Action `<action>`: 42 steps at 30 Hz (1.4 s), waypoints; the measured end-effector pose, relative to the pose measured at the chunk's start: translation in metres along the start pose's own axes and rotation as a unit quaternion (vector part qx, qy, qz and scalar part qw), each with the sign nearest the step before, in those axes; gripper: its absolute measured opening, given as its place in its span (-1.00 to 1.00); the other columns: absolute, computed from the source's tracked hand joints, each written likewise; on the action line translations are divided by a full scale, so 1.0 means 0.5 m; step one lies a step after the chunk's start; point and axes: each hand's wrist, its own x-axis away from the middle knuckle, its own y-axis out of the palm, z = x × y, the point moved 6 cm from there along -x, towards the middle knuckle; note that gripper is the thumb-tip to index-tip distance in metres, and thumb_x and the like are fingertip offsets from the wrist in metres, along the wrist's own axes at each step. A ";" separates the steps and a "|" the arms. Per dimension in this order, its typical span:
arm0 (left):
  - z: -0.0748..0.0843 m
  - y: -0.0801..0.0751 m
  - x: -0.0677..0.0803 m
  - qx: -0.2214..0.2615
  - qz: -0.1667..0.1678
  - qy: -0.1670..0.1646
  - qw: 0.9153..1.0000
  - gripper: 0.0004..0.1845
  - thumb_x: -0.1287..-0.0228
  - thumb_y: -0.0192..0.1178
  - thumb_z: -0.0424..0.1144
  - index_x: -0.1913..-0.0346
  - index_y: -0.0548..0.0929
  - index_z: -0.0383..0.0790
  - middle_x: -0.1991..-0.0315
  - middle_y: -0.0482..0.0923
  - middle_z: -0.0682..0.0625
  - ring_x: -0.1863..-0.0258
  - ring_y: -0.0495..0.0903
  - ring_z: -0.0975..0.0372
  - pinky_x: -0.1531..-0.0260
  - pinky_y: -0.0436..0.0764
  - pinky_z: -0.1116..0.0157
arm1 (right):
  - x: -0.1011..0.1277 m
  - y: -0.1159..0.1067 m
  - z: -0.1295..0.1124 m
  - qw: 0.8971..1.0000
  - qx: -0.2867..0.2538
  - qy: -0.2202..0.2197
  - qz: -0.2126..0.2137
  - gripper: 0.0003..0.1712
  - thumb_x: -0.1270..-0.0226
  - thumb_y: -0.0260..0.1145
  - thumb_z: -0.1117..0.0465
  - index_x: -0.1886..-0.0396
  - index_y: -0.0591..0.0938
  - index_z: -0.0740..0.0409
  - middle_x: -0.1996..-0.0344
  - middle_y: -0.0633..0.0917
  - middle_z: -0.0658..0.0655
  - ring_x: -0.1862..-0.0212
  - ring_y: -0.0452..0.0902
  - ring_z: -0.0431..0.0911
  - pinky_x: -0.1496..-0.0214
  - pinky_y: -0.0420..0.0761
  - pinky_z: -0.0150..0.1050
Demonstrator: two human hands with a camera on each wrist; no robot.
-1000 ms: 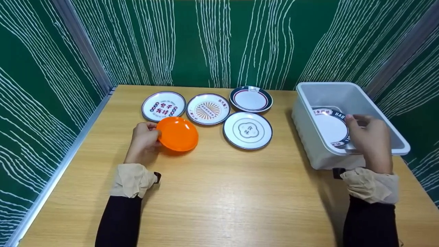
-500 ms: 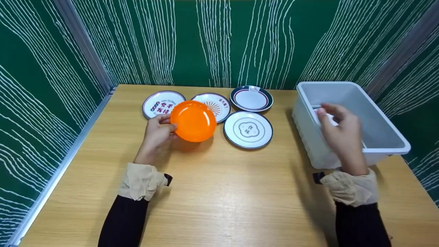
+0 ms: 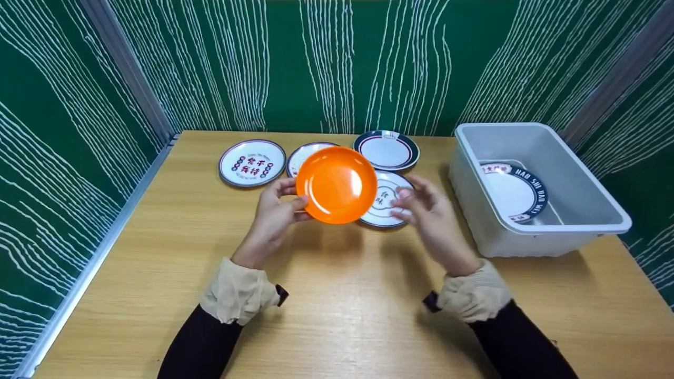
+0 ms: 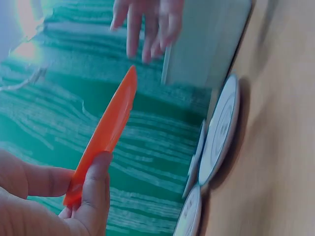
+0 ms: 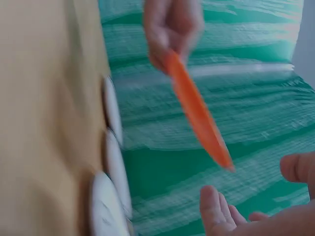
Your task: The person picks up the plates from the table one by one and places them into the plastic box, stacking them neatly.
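Observation:
My left hand [image 3: 274, 221] pinches the left edge of a shiny orange plate [image 3: 337, 184], thumb on its front face. The plate is held up above the table, tilted toward the head camera. To its right, my right hand [image 3: 437, 221] has its fingers spread and holds nothing. A gap shows between these fingers and the orange plate [image 5: 199, 113] in the right wrist view. Behind the orange plate, a white plate with a flower outline [image 3: 387, 216] and another white plate [image 3: 300, 153] are partly hidden.
A white plate with red characters [image 3: 253, 164] lies at the back left. A dark-rimmed plate [image 3: 387, 150] lies near the back wall [image 3: 326, 63]. At the right stands a grey-white plastic bin [image 3: 574, 230], with a dark-and-white plate [image 3: 511, 195] inside.
My left hand has carried the orange plate rightward and up to the middle. My right hand has let go of the plate in the bin and moved left toward the orange plate.

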 end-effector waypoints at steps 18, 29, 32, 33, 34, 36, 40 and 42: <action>-0.047 0.070 0.026 0.017 -0.062 -0.021 0.998 -0.61 -0.43 0.28 -0.33 -0.24 0.49 -0.28 0.04 0.59 -0.18 0.29 0.70 0.09 0.26 0.79 0.20 | 0.018 -0.005 0.005 0.999 0.015 0.041 0.008 -0.53 -0.54 0.16 0.39 -0.38 0.40 0.34 0.05 0.64 0.26 0.23 0.71 0.02 0.06 0.78 -0.11; -0.119 0.046 -0.040 -0.082 -0.073 -0.096 0.989 -0.62 -0.49 0.17 -0.36 -0.27 0.46 -0.39 0.03 0.58 -0.20 0.31 0.63 0.12 0.37 0.73 0.28 | 0.057 -0.155 -0.111 0.994 -0.087 -0.042 0.043 -0.57 -0.46 0.33 0.33 -0.25 0.51 0.33 0.10 0.62 0.17 0.23 0.70 -0.03 0.10 0.77 -0.20; -0.135 0.055 -0.060 -0.126 -0.102 -0.124 0.979 -0.56 -0.50 0.15 -0.33 -0.34 0.40 -0.37 -0.04 0.56 -0.24 0.34 0.59 0.14 0.38 0.69 0.28 | 0.052 -0.211 -0.148 0.989 -0.114 -0.060 0.072 -0.62 -0.43 0.36 0.35 -0.18 0.57 0.32 0.11 0.63 0.18 0.26 0.71 -0.02 0.13 0.78 -0.22; -0.140 0.059 -0.065 -0.139 -0.112 -0.131 0.975 -0.56 -0.51 0.14 -0.32 -0.35 0.39 -0.36 -0.01 0.56 -0.23 0.36 0.57 0.16 0.39 0.67 0.28 | 0.049 -0.232 -0.157 0.988 -0.120 -0.059 0.083 -0.63 -0.42 0.36 0.35 -0.18 0.59 0.32 0.12 0.66 0.19 0.25 0.72 -0.01 0.13 0.77 -0.22; -0.144 0.062 -0.069 -0.150 -0.121 -0.137 0.972 -0.55 -0.51 0.13 -0.31 -0.36 0.38 -0.36 0.03 0.56 -0.21 0.38 0.55 0.17 0.41 0.65 0.29 | 0.048 -0.254 -0.165 0.986 -0.130 -0.050 0.095 -0.62 -0.40 0.38 0.35 -0.17 0.59 0.30 0.10 0.67 0.19 0.24 0.73 -0.01 0.12 0.77 -0.22; -0.150 0.066 -0.077 -0.162 -0.129 -0.147 0.967 -0.54 -0.51 0.13 -0.30 -0.37 0.37 -0.35 0.13 0.56 -0.16 0.43 0.52 0.20 0.45 0.62 0.30 | 0.045 -0.298 -0.178 0.980 -0.156 -0.030 0.120 -0.65 -0.37 0.40 0.38 -0.13 0.63 0.26 0.12 0.70 0.18 0.26 0.73 0.01 0.13 0.78 -0.22; -0.156 0.072 -0.092 -0.173 -0.122 -0.156 0.965 -0.56 -0.49 0.13 -0.30 -0.34 0.39 -0.35 0.22 0.53 -0.09 0.45 0.52 0.21 0.46 0.63 0.31 | 0.037 -0.383 -0.194 0.971 -0.155 0.004 0.184 -0.67 -0.37 0.41 0.34 -0.10 0.65 0.19 0.07 0.72 0.13 0.24 0.72 0.00 0.13 0.78 -0.24; -0.158 0.071 -0.102 -0.177 -0.110 -0.159 0.965 -0.60 -0.48 0.14 -0.31 -0.29 0.43 -0.33 0.24 0.54 -0.07 0.44 0.54 0.21 0.45 0.63 0.31 | 0.028 -0.418 -0.195 0.967 -0.110 0.020 0.229 -0.71 -0.44 0.36 0.28 -0.12 0.65 0.11 0.00 0.67 0.07 0.21 0.70 -0.04 0.14 0.77 -0.29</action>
